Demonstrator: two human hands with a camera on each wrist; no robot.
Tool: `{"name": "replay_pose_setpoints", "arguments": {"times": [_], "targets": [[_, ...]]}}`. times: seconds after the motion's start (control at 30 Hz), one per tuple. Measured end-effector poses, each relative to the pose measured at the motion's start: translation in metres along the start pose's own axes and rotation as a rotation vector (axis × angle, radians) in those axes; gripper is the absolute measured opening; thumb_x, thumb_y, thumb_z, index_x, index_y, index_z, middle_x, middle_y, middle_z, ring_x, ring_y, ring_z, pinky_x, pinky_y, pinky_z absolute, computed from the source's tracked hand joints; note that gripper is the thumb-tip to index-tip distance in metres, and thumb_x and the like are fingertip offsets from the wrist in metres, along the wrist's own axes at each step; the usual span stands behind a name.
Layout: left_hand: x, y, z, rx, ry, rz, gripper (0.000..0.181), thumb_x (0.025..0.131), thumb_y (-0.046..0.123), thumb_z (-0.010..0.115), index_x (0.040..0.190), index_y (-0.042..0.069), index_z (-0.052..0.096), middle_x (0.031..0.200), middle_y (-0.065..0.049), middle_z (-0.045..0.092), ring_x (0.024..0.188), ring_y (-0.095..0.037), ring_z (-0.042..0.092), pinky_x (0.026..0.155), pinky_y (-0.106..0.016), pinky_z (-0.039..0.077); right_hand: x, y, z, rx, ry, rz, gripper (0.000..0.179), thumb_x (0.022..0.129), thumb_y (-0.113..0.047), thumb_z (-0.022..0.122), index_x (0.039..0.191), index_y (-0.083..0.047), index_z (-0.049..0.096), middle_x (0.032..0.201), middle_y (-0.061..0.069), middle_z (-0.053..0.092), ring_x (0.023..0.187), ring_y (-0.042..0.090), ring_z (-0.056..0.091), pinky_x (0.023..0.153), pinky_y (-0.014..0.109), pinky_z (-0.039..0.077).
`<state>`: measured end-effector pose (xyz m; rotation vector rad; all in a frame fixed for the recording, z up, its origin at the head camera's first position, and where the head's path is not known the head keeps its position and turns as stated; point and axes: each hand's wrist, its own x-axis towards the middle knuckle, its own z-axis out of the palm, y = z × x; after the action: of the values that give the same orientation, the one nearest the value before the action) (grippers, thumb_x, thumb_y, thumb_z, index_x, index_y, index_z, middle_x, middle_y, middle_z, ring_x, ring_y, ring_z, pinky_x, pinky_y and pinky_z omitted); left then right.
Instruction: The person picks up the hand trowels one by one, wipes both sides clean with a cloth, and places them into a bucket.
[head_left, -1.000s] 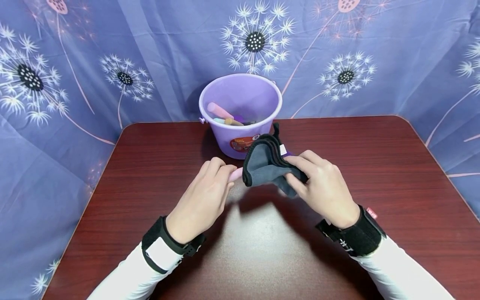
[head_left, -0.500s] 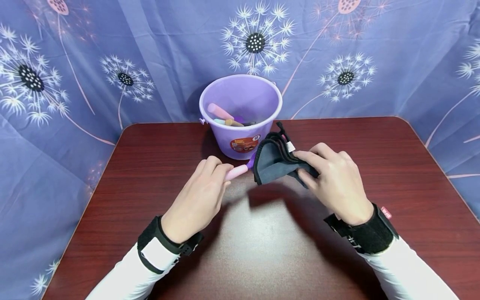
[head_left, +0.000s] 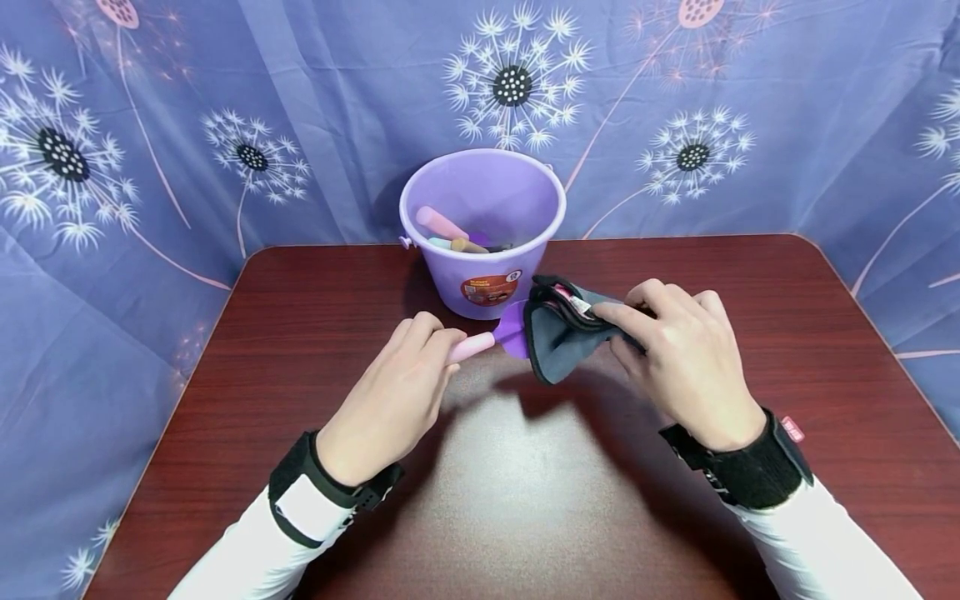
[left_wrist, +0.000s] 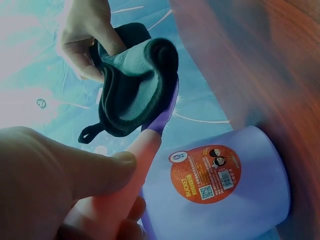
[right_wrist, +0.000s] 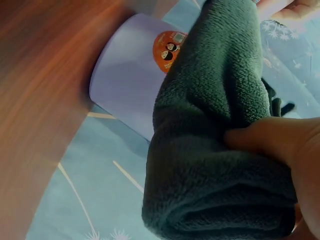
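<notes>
My left hand (head_left: 390,396) grips the pink handle (head_left: 471,347) of a toy shovel in front of the bucket. The shovel's purple blade (head_left: 513,330) points right, its far part hidden by a folded dark grey cloth (head_left: 558,337) with black edging. Between thumb and fingers my right hand (head_left: 686,362) pinches this cloth at its right end. In the left wrist view the cloth (left_wrist: 135,80) lies over the blade, with a small black loop hanging from it. From the right wrist the cloth (right_wrist: 210,125) looks thick and fluffy, covering the shovel.
Behind the hands a light purple bucket (head_left: 480,283) with an orange label stands on the dark red wooden table (head_left: 330,292). Inside it lie a pink handle (head_left: 440,222), a tan one (head_left: 467,245) and other pieces. A blue flowered curtain (head_left: 352,100) closes off the back and sides.
My right hand has drawn the cloth to the right along the shovel, baring more of the handle and part of the purple blade. The left hand has shifted only slightly left.
</notes>
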<state>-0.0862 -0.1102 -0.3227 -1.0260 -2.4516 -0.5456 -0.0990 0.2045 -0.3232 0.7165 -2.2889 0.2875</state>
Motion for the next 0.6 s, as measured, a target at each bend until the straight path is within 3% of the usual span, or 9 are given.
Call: {"name": "replay_pose_setpoints", "arguments": {"times": [0.13,0.43,0.6], "targets": [[0.0003,0.0021,0.0015,0.001,-0.015,0.002,0.018,0.098,0.011,0.059,0.11,-0.001,0.062,0.091,-0.005,0.046,0.081,-0.024,0.043,0.073,-0.033,0.039,0.0015,-0.0034,-0.0005,0.003,0.0,-0.032,0.029,0.077,-0.011,0.075,0.106,-0.019,0.075,0.089,0.006,0.059,0.076,0.028,0.052,0.06,0.047,0.028],[-0.0002,0.0053,0.0072,0.019,-0.026,0.004,0.017,0.101,0.015,0.055,0.105,0.0,0.062,0.087,-0.004,0.045,0.077,-0.024,0.041,0.069,-0.033,0.039,0.0025,-0.0087,0.0017,0.034,-0.012,-0.074,0.03,0.081,-0.005,0.066,0.106,-0.017,0.076,0.09,0.006,0.058,0.073,0.027,0.051,0.057,0.042,0.026],[-0.001,0.0042,0.0102,0.006,-0.03,0.021,0.017,0.099,0.012,0.057,0.108,-0.002,0.061,0.09,-0.006,0.045,0.08,-0.024,0.044,0.07,-0.032,0.04,0.0014,-0.0094,0.0053,0.077,-0.027,-0.065,0.03,0.08,-0.009,0.072,0.108,-0.019,0.076,0.09,0.004,0.057,0.072,0.024,0.05,0.057,0.039,0.027]]}}
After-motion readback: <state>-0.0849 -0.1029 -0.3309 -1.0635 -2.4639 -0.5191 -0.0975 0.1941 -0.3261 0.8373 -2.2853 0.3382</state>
